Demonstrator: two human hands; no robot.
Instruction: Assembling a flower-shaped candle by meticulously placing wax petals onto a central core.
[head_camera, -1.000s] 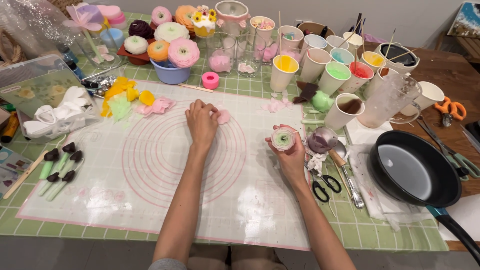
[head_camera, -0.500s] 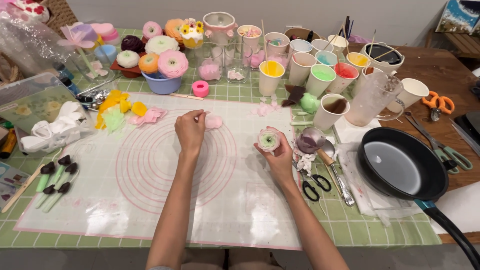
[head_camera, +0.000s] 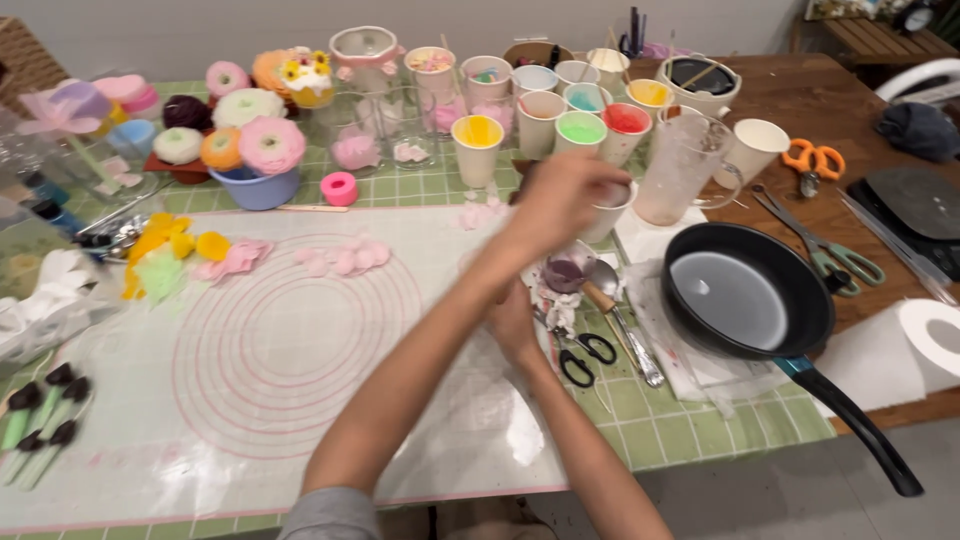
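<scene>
left hand blurred, grip unclear | right hand mostly hidden | mat centre open; frying pan close right

The left hand is raised and blurred, crossing over the forearm of the other arm toward a white paper cup, which stands upright just left of the black frying pan; whether the fingers touch the cup cannot be told. The right hand lies lower, further left of the pan, mostly hidden beneath the left forearm, its grip unclear.
</scene>
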